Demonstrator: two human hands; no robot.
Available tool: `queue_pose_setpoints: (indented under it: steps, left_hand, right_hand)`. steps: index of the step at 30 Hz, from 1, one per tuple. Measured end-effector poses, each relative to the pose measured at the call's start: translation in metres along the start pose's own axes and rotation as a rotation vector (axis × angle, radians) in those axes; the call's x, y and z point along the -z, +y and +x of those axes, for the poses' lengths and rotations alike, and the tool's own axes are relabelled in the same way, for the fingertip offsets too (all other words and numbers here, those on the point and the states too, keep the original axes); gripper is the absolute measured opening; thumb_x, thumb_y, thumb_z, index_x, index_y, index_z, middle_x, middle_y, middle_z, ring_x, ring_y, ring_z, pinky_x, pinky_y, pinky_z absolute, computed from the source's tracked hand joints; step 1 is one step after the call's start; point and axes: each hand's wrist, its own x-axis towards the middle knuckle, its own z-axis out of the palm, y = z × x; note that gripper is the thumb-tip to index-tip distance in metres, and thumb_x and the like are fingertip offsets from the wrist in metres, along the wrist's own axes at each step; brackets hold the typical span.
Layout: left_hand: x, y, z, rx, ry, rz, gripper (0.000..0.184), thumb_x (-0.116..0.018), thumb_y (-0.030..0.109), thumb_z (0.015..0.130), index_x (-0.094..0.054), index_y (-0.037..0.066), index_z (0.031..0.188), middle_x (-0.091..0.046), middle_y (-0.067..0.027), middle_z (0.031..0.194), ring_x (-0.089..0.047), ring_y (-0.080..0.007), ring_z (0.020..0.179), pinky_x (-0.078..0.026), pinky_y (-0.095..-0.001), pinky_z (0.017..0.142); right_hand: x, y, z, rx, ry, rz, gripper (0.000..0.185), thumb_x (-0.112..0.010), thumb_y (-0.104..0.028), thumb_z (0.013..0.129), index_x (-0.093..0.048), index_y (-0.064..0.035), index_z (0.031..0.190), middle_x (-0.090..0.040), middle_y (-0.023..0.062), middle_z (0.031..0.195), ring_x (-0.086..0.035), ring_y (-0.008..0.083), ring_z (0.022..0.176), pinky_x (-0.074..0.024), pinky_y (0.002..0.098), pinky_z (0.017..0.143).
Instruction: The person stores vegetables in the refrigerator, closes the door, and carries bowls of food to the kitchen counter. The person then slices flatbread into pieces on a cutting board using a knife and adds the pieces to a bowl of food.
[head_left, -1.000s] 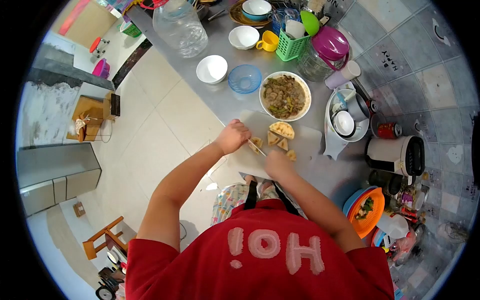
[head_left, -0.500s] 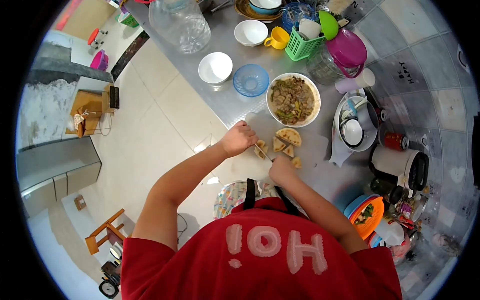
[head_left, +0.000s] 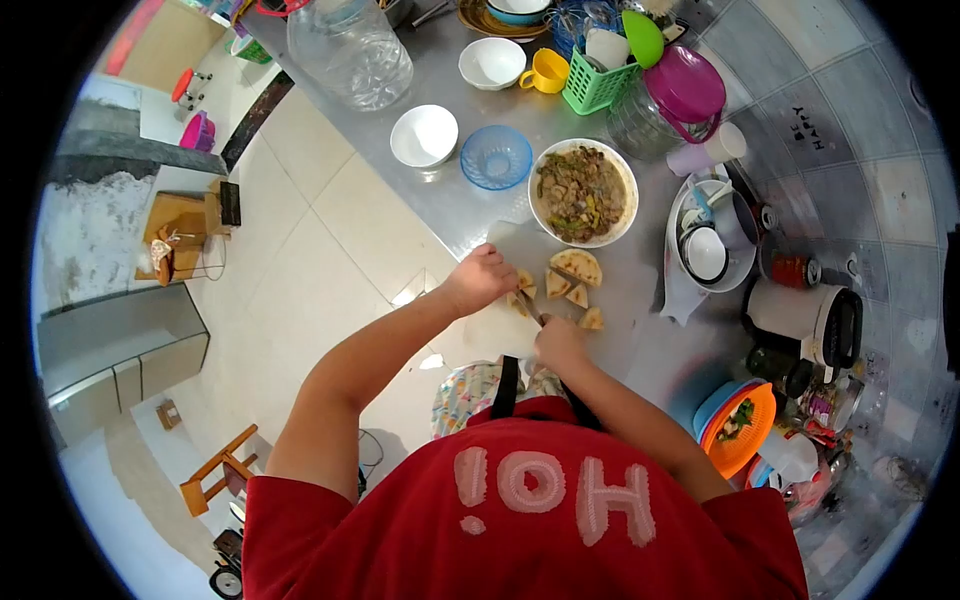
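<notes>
My right hand [head_left: 560, 342] is closed around the handle of a knife [head_left: 529, 308], its blade pointing up and left among cut flatbread pieces [head_left: 524, 284]. My left hand [head_left: 482, 278] is closed near the blade's tip, its fingertips beside those pieces; what they grip is hidden. A larger flatbread half [head_left: 577, 265] and several small wedges lie just right of the blade, on a pale translucent cutting mat [head_left: 625, 290]. Beyond them stands a white bowl [head_left: 632, 212] of cooked meat and vegetables.
A blue glass bowl [head_left: 497, 158] and a white bowl [head_left: 424, 136] stand farther back, near a yellow cup [head_left: 546, 71] and green basket [head_left: 592, 88]. Stacked dishes [head_left: 706, 254] and a rice cooker [head_left: 795, 315] line the right wall. An orange colander [head_left: 741, 440] sits nearer me.
The knife has turned a little, so more of its blade face shows between the flatbread pieces. Both hands stay in nearly the same place; the view has shifted slightly.
</notes>
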Motion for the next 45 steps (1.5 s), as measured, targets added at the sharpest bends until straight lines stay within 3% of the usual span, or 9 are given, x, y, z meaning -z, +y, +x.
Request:
queue_pose_setpoints:
  steps: [6,9,12,15,18,26,28,31,45]
  left_hand:
    - [0.008,0.012,0.005,0.097,-0.125,0.138,0.020,-0.059,0.016,0.070,-0.057,0.010,0.089,-0.054,-0.0054,0.086,-0.051,-0.0231,0.090,-0.037,-0.0376,0.090]
    - [0.018,0.043,0.004,0.322,0.185,0.253,0.046,-0.065,0.014,0.069,-0.049,0.006,0.113,-0.048,-0.0149,0.109,-0.046,-0.0303,0.103,-0.033,-0.0423,0.095]
    - [0.001,0.067,-0.015,0.811,0.553,0.019,0.058,-0.067,0.012,0.067,-0.044,0.006,0.120,-0.042,-0.0212,0.118,-0.044,-0.0341,0.106,-0.034,-0.0450,0.093]
    - [-0.029,0.079,-0.029,1.232,0.372,-0.671,0.047,-0.067,0.010,0.068,-0.048,0.004,0.111,-0.044,-0.0201,0.114,-0.046,-0.0341,0.102,-0.036,-0.0421,0.090]
    - [-0.041,0.091,-0.017,0.885,0.484,-0.173,0.036,-0.067,0.011,0.068,-0.054,0.003,0.101,-0.050,-0.0167,0.103,-0.049,-0.0334,0.095,-0.040,-0.0421,0.083]
    - [-0.075,0.068,0.052,0.611,0.473,-0.305,0.034,-0.067,0.012,0.069,-0.056,0.002,0.100,-0.055,-0.0142,0.102,-0.049,-0.0351,0.100,-0.043,-0.0407,0.084]
    - [-0.075,0.060,0.068,0.984,0.372,-0.423,0.041,-0.070,0.023,0.070,-0.057,0.003,0.104,-0.056,-0.0159,0.105,-0.052,-0.0344,0.098,-0.044,-0.0396,0.083]
    - [-0.071,0.052,0.086,1.151,0.218,-0.374,0.051,-0.071,0.035,0.069,-0.057,0.004,0.107,-0.058,-0.0164,0.103,-0.054,-0.0326,0.096,-0.045,-0.0400,0.083]
    - [-0.058,0.067,0.112,1.183,-0.047,-0.369,0.048,-0.075,0.044,0.058,-0.061,0.008,0.087,-0.064,-0.0109,0.087,-0.061,-0.0261,0.083,-0.046,-0.0367,0.072]
  right_hand:
    - [0.000,0.011,0.011,0.121,0.097,0.022,0.022,-0.052,-0.013,0.073,-0.065,0.0002,0.085,-0.062,0.0233,0.083,-0.061,0.0377,0.082,-0.0487,0.0438,0.074]
    - [0.008,0.030,0.011,0.211,0.152,0.104,0.021,-0.054,-0.015,0.072,-0.065,0.0005,0.081,-0.062,0.0236,0.078,-0.061,0.0369,0.078,-0.0483,0.0442,0.070]
    - [0.027,0.039,-0.020,0.225,0.253,0.260,0.022,-0.054,-0.016,0.072,-0.065,0.0004,0.082,-0.060,0.0244,0.075,-0.061,0.0368,0.075,-0.0474,0.0445,0.068]
    - [0.037,0.063,-0.040,0.163,0.348,0.347,0.023,-0.053,-0.014,0.071,-0.064,0.0000,0.085,-0.060,0.0239,0.072,-0.060,0.0377,0.071,-0.0467,0.0435,0.065]
    - [0.043,0.083,-0.050,0.115,0.426,0.392,0.023,-0.053,-0.015,0.071,-0.064,0.0004,0.085,-0.060,0.0241,0.072,-0.059,0.0392,0.069,-0.0464,0.0438,0.064]
    - [0.054,0.109,-0.069,0.019,0.430,0.347,0.024,-0.053,-0.015,0.072,-0.063,0.0028,0.084,-0.059,0.0255,0.072,-0.059,0.0401,0.070,-0.0458,0.0448,0.064]
    - [0.049,0.116,-0.071,0.047,0.429,0.409,0.024,-0.053,-0.015,0.071,-0.062,0.0036,0.081,-0.059,0.0254,0.072,-0.059,0.0400,0.070,-0.0455,0.0445,0.063]
    - [0.047,0.122,-0.072,0.015,0.447,0.401,0.022,-0.053,-0.016,0.070,-0.061,0.0035,0.078,-0.059,0.0254,0.070,-0.059,0.0397,0.069,-0.0453,0.0443,0.063]
    - [0.061,0.142,-0.065,-0.017,0.418,0.375,0.022,-0.052,-0.016,0.072,-0.062,0.0021,0.079,-0.059,0.0248,0.070,-0.059,0.0397,0.069,-0.0453,0.0456,0.064]
